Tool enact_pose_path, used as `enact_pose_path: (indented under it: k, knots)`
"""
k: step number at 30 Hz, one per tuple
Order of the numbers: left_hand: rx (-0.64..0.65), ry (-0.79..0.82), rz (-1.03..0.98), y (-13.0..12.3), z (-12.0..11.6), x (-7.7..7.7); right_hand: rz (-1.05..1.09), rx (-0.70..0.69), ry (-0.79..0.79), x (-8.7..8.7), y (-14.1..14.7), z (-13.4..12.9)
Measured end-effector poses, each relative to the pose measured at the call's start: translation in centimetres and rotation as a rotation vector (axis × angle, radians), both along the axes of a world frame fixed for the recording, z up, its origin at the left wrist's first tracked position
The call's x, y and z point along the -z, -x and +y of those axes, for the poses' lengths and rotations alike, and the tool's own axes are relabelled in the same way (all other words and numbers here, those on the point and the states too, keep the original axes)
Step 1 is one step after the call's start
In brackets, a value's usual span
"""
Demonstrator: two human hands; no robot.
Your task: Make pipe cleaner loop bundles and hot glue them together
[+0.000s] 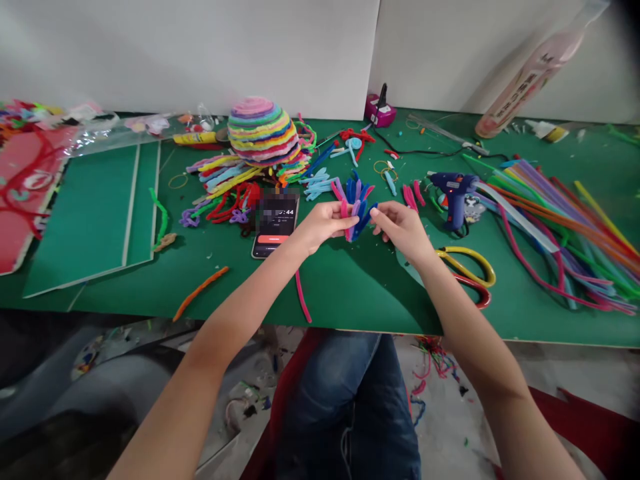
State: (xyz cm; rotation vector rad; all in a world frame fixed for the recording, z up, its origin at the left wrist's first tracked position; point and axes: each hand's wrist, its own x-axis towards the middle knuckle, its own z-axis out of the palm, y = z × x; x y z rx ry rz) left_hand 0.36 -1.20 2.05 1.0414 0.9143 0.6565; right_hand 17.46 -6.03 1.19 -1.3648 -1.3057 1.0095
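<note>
My left hand (327,225) is closed around a bundle of short pipe cleaner pieces (355,193) in pink, purple and dark blue, which fan out at the top. Beside it, my right hand (400,227) pinches a dark blue pipe cleaner piece (369,217) at the bundle's right side. Whether that piece is joined to the bundle cannot be made out. Light blue pieces (317,183) lie behind my left hand, and short pink pieces (413,195) lie behind my right. Under my right forearm are scissors (470,267) with yellow and red handles, their blades hidden.
A phone (275,223) lies left of my hands. Behind it stands a striped pipe cleaner dome (263,133). To the right are a blue glue gun (454,197), a pile of long pipe cleaners (565,227) and a pink bottle (533,83). An orange pipe cleaner (200,293) lies near the front edge.
</note>
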Motion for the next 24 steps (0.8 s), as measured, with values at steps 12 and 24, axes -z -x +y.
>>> enact_pose_path:
  k: [12, 24]
  knots:
    - [0.085, -0.248, 0.09, -0.08, -0.15, 0.82, 0.074, -0.018, 0.012, 0.12, 0.24, -0.1]
    - [0.032, -0.266, 0.106, -0.29, -0.45, 0.83, 0.005, -0.013, -0.018, 0.12, 0.46, -0.17]
